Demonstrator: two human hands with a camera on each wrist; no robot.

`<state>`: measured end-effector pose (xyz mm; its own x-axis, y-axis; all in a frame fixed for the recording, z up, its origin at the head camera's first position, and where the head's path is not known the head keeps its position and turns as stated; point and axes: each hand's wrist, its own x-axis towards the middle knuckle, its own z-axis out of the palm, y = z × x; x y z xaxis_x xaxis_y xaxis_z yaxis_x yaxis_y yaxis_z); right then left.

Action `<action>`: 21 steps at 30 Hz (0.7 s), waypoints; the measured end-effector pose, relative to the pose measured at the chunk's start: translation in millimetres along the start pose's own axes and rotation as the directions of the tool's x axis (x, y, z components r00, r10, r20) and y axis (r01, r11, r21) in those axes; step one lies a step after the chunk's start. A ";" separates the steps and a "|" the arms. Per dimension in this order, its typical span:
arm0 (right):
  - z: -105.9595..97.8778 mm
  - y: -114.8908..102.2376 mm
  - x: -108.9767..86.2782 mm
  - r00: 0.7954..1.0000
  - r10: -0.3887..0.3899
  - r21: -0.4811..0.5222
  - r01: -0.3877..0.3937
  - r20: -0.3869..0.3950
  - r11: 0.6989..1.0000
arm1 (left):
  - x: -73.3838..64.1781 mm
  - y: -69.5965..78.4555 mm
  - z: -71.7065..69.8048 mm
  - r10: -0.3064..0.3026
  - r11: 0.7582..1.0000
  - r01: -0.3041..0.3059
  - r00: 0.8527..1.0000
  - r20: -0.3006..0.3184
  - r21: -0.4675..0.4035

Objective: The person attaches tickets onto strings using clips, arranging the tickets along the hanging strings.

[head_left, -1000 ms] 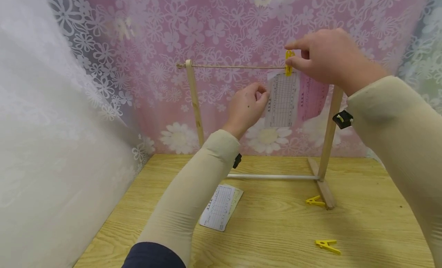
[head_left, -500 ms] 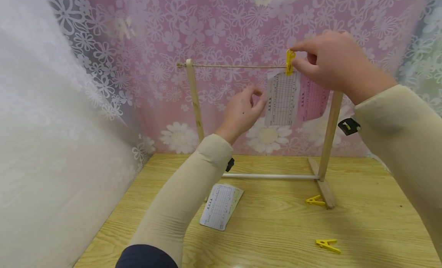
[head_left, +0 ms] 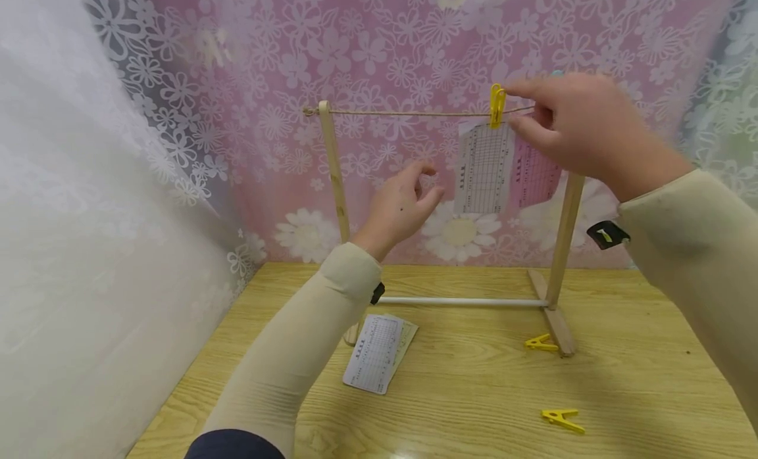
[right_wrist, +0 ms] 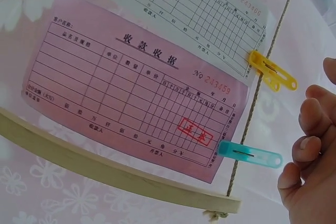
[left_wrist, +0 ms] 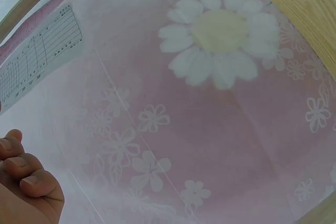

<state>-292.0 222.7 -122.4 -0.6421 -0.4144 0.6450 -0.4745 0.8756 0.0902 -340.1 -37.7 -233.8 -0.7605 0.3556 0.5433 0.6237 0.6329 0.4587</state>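
Toward the right end of the rope, the white slip is hanging by a yellow clip, looking light, crease-prone, best pinched along a side edge; the right hand is hovering just beside, the left hand lower, both loosely curled, gripping nothing.

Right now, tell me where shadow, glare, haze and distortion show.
Head view: soft shadow on the table at lower right, faint glare at the picture's bottom edge; left wrist view: flowered curtain looks hazy; right wrist view: pink slip legible, wooden post seemingly bowed.
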 end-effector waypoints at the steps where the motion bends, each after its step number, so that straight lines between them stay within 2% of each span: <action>1: 0.2 0.2 -2.4 1.000 -0.003 0.007 0.003 0.000 1.000 | -1.9 -0.7 -0.2 0.001 1.000 -0.001 1.000 0.005 0.004; 13: 11.3 -0.1 -43.8 0.999 -0.036 0.073 0.037 -0.007 0.997 | -31.8 -13.4 -5.2 0.052 0.999 -0.052 0.997 0.049 0.003; 21: 35.0 3.5 -74.7 0.998 -0.056 0.143 0.055 0.001 0.988 | -58.0 -24.6 -2.9 0.026 0.999 -0.028 0.996 0.084 0.033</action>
<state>-266.8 248.1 -196.9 -0.6153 -0.4631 0.6379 -0.5906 0.8068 0.0161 -310.8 -75.9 -274.6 -0.7567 0.4281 0.4940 0.6388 0.6446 0.4199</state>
